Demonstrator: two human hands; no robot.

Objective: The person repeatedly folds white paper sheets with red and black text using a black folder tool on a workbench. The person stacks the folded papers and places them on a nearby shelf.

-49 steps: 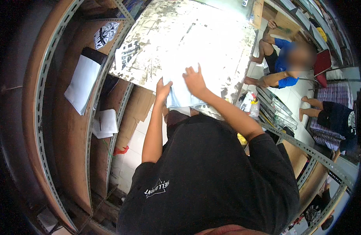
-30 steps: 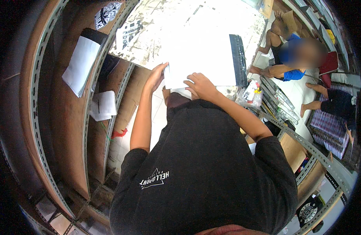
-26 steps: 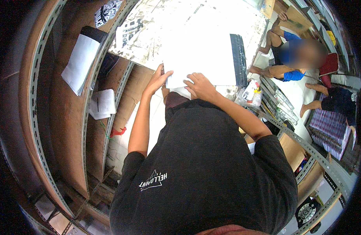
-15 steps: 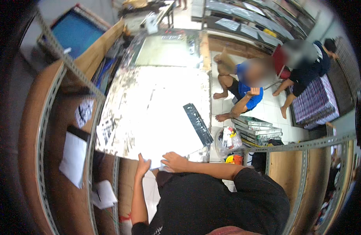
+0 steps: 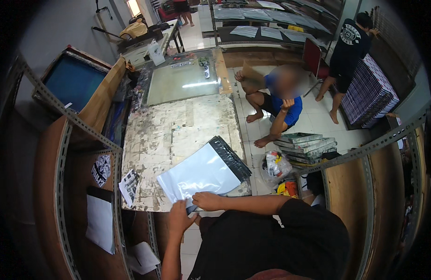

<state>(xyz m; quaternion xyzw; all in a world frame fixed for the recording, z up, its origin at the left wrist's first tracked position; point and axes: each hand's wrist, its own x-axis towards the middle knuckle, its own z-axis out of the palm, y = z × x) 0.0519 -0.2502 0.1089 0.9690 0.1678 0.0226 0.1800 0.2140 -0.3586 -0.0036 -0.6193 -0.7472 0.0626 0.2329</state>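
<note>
A stack of white plastic mailing bags (image 5: 201, 170) with black far edges lies slanted on the worn, paint-stained table (image 5: 145, 163). Its near corner reaches the table's front edge, where a dark underside shows. My left hand (image 5: 179, 215) is closed at that corner, its fingers pinching the bags' near edge. Right beside it, my right hand (image 5: 207, 200) has its fingers curled over the same edge. The fingertips of both hands are partly hidden.
A glass plate (image 5: 178, 86) covers the table's far end. Shelves (image 5: 101, 221) with white sheets stand at left. On the right, a person in blue (image 5: 290, 109) squats beside stacked frames (image 5: 304, 144) and a plastic bag (image 5: 276, 168). Another person (image 5: 351, 51) stands behind, near a red chair (image 5: 313, 58).
My left hand has come in close beside my right, and its fingers have closed on the bags' edge. The glare has faded, and the whole view has shifted.
</note>
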